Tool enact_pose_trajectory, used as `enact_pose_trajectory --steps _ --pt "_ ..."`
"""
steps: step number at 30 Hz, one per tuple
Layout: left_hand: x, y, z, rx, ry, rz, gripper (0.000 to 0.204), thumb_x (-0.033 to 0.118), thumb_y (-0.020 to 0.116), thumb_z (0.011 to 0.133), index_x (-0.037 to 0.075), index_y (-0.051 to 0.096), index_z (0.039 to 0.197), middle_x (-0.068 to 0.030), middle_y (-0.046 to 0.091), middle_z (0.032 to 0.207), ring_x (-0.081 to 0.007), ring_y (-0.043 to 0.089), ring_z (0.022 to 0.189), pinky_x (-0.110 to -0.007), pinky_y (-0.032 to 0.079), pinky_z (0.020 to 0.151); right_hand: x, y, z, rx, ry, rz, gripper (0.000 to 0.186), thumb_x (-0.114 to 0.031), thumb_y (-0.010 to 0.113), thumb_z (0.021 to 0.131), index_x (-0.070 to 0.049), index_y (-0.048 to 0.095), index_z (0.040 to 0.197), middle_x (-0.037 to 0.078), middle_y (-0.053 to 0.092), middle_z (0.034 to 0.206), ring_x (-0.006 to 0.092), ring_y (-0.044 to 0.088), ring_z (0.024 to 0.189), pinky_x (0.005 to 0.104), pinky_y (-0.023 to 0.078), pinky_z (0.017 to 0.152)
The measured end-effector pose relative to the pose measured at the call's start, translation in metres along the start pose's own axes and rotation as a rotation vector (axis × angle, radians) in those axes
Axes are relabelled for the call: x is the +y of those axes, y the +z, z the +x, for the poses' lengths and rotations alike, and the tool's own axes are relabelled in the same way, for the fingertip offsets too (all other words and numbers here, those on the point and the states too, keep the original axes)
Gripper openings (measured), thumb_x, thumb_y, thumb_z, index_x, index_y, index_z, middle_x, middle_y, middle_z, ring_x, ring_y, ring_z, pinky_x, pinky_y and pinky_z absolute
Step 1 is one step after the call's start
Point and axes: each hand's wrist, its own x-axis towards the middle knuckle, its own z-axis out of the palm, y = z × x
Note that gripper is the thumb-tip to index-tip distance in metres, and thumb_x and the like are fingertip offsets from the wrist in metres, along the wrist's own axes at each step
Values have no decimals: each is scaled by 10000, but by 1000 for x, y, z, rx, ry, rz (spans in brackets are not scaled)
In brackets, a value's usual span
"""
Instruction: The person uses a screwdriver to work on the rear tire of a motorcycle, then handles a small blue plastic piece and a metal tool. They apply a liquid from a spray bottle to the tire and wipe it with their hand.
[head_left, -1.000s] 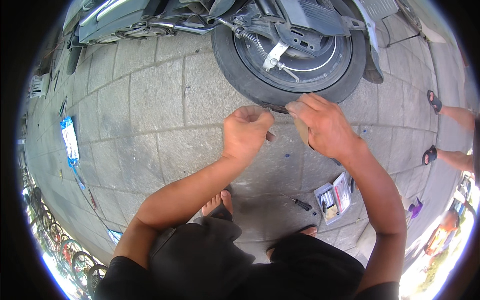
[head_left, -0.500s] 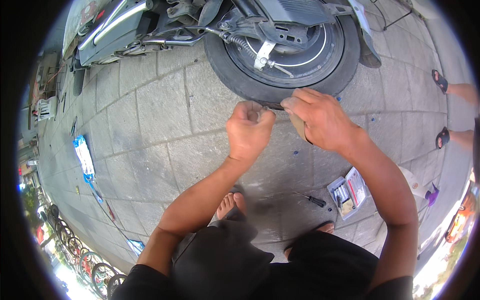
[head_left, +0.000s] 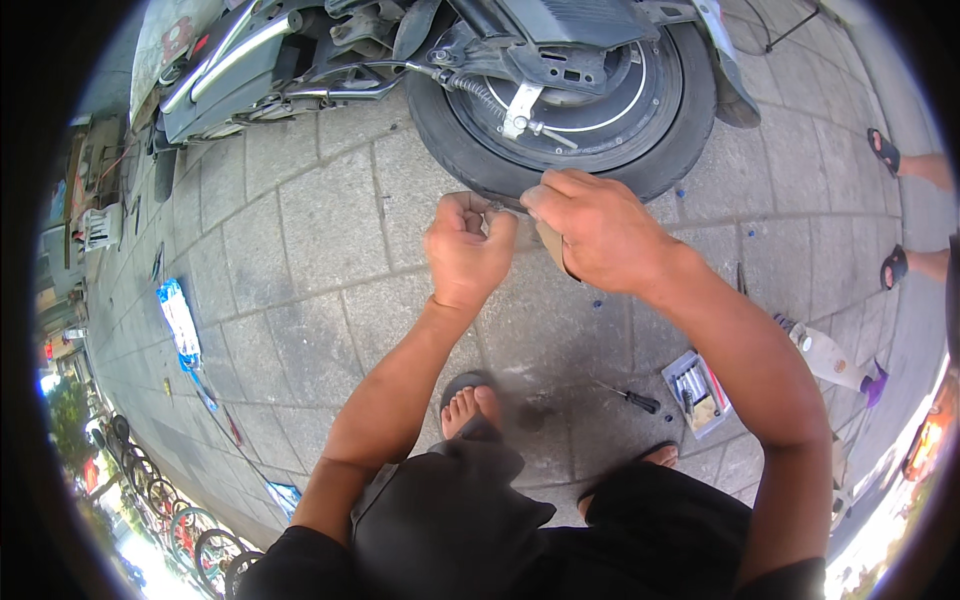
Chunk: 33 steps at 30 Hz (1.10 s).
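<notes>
Both hands are raised in front of the rear tire (head_left: 450, 150) of a scooter. My left hand (head_left: 468, 250) is closed, thumb against the curled fingers; a small greyish bit shows at its fingertips, too small to name. Close on its right, my right hand (head_left: 605, 232) is closed round a tan sheet (head_left: 552, 248) with a dark edge, which looks like sandpaper and hangs below the palm. Its thumb and fingertips point at my left fingertips. The narrow space between the hands lies over the tire's lower edge, and the fingers partly hide it.
On the paving lie a screwdriver (head_left: 630, 396), an open clear case (head_left: 698, 392) of small parts and a white bottle (head_left: 828, 355) with a purple tip. A blue-and-white packet (head_left: 178, 322) lies left. Another person's sandalled feet (head_left: 893, 267) stand right. Bicycles (head_left: 165, 500) line the lower left.
Both hands have shifted slightly left and up in the picture, still close together. The view has also moved a little. The dark strip seen between the fingertips before is now less visible.
</notes>
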Motion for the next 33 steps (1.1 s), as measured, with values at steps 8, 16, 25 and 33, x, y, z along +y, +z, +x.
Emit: enact_pose_trajectory --steps 8,16,25,33 --pt "0 -1 3 29 74 -9 183 104 778 850 8 639 919 57 498 616 -20 392 578 -246 357 498 -4 2 7 18 -41 -28 64 -12 655 874 6 637 932 158 647 963 375 672 997 499 563 843" --pt "-2 -3 3 10 52 -4 222 122 793 816 31 625 929 -38 567 599 -147 502 500 -339 463 505 -14 -3 11 -44 -51 -109 111 -4 677 843 -2 649 951 147 650 986 364 673 1017 484 563 876" --pt "0 -7 2 -9 48 -59 170 72 763 862 20 613 924 67 471 606 -23 382 566 -255 350 496 -23 -7 11 -144 -23 -209 132 -10 695 831 -12 649 955 130 647 1011 340 671 1026 461 563 906" --pt "-2 -16 4 -18 9 -25 207 99 782 821 20 611 908 -81 611 647 -171 553 525 -346 490 542 -24 -1 14 -154 -39 -240 110 -34 689 874 -12 644 971 128 641 995 337 668 1014 467 565 887"
